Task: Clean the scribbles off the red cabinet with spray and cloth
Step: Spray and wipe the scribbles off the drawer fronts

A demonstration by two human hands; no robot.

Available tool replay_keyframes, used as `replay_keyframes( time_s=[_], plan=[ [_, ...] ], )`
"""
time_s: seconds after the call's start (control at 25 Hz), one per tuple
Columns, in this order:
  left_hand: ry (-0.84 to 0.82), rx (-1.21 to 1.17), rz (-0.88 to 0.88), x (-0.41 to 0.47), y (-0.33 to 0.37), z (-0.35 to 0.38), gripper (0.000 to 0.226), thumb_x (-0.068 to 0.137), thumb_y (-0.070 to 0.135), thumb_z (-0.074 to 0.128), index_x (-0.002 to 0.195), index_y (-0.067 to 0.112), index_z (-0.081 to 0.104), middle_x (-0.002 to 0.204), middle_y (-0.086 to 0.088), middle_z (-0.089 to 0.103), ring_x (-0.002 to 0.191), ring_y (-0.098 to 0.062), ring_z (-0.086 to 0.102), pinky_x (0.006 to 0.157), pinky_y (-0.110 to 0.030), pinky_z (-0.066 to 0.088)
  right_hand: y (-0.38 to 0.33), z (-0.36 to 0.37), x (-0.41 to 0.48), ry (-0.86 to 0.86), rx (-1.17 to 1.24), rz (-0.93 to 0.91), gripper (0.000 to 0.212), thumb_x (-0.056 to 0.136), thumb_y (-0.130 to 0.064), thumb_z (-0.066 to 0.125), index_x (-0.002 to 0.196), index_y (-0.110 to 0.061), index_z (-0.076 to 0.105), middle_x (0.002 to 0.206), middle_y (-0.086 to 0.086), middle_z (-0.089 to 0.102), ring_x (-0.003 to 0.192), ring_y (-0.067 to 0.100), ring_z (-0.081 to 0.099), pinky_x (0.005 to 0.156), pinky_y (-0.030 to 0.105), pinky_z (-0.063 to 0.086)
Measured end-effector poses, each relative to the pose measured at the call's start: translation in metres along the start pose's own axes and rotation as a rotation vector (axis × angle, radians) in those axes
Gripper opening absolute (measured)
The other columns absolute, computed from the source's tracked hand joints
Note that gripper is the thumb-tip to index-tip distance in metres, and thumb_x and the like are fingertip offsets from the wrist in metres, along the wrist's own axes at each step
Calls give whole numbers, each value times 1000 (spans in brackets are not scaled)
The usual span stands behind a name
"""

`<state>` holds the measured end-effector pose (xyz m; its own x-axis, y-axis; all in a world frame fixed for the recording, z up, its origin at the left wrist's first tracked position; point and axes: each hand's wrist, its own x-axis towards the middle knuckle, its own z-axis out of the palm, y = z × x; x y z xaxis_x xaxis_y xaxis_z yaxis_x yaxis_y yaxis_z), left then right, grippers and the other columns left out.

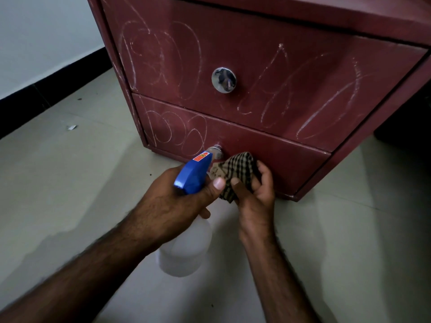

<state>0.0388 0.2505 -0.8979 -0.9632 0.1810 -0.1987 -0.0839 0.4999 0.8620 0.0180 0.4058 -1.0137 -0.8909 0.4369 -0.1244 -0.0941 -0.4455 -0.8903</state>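
Nearest, two bare forearms reaching forward over the tiled floor (70, 183). Closed round the neck of the spray bottle (192, 173), left grip (177, 201), blue head pointing towards the lower drawer (279, 157), pale body hanging below. Bunched round the checked cloth (235, 173), right grip (254, 197), held just in front of that drawer, beside its lower knob (217, 151). Straight ahead on the floor, red cabinet (256, 26). Chalky scribbles (163, 54) across the upper drawer front on both sides of the upper knob (224, 79), more loops at the left of the lower drawer, none showing on its right half.

Probably the wetting stage, most of the wiping not yet done. Risks from here, as a guess:
- Spraying with the nozzle so close to the cloth, so soaking fingers rather than marks.
- Too much liquid, so runs down the front onto the tiles, slippery underfoot.
- Rubbing with a wadded cloth, so smearing chalk instead of lifting it.
- Overlooking the faint lines along the left edge.
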Motion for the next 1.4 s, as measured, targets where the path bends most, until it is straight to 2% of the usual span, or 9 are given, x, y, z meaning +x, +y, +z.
replay_keyframes(
  time_s=[0.12, 0.32, 0.48, 0.6, 0.76, 0.96, 1.08, 1.2, 1.4],
  plan=[
    [5, 2, -1, 1, -1, -1, 46, 76, 70, 56, 92, 28, 65, 72, 5, 76, 64, -4, 71, 66, -28, 53, -4, 3, 0, -46, -4, -51, 61, 93, 18, 59, 137, -22, 52, 130, 7, 73, 116, 19, 70, 95, 34, 60],
    [5, -13, -2, 0, 0, -2, 47, 76, 70, 57, 91, 26, 65, 73, 5, 76, 64, -4, 72, 67, -30, 53, 10, -5, -1, -31, -112, 34, 60, 94, 18, 58, 137, -22, 51, 124, 1, 73, 112, 15, 70, 83, 26, 59],
    [8, -37, 13, -1, 0, -4, 41, 79, 67, 58, 90, 28, 65, 73, 5, 76, 63, -5, 72, 65, -30, 55, 7, 0, -2, -63, -109, 6, 59, 95, 16, 59, 145, -13, 50, 131, 9, 71, 119, 24, 68, 95, 35, 59],
    [11, -41, 9, 0, -1, -6, 42, 78, 68, 58, 92, 29, 65, 73, 5, 76, 64, -6, 72, 68, -34, 57, 6, 1, 0, -105, -77, -4, 65, 91, 7, 66, 150, -10, 45, 136, 12, 69, 124, 25, 66, 97, 34, 58],
    [4, -32, -15, -2, 1, -7, 49, 73, 71, 56, 93, 27, 64, 73, 3, 77, 65, -8, 72, 72, -37, 59, 10, -6, 0, 7, -95, 88, 59, 93, 18, 57, 143, -15, 50, 123, 3, 74, 117, 25, 68, 96, 43, 58],
    [6, -24, -22, -2, 3, -8, 51, 71, 74, 55, 93, 29, 64, 73, 4, 77, 68, -10, 73, 77, -40, 60, -3, 0, 3, 33, -57, 47, 58, 95, 17, 56, 135, -24, 54, 115, -3, 78, 106, 13, 72, 89, 33, 61],
    [7, -42, -30, -1, 3, -8, 51, 69, 74, 56, 92, 29, 65, 72, 2, 77, 69, -12, 73, 78, -45, 61, -2, -3, 4, 70, -81, 42, 59, 94, 17, 56, 140, -20, 53, 117, -2, 77, 110, 15, 72, 89, 33, 61],
    [9, -49, -25, -1, 3, -7, 49, 72, 71, 57, 93, 28, 64, 73, 1, 77, 68, -12, 73, 78, -43, 60, -3, -4, 1, 148, -60, 68, 59, 94, 16, 58, 141, -19, 52, 119, 1, 76, 105, 14, 73, 80, 26, 61],
    [14, -52, -22, -1, 2, -8, 40, 78, 67, 58, 94, 30, 64, 74, 3, 78, 67, -8, 72, 73, -35, 55, -28, -10, -1, 262, 31, -97, 59, 92, 15, 63, 140, -17, 52, 109, 2, 76, 92, 9, 76, 77, 26, 61]
  ],
)
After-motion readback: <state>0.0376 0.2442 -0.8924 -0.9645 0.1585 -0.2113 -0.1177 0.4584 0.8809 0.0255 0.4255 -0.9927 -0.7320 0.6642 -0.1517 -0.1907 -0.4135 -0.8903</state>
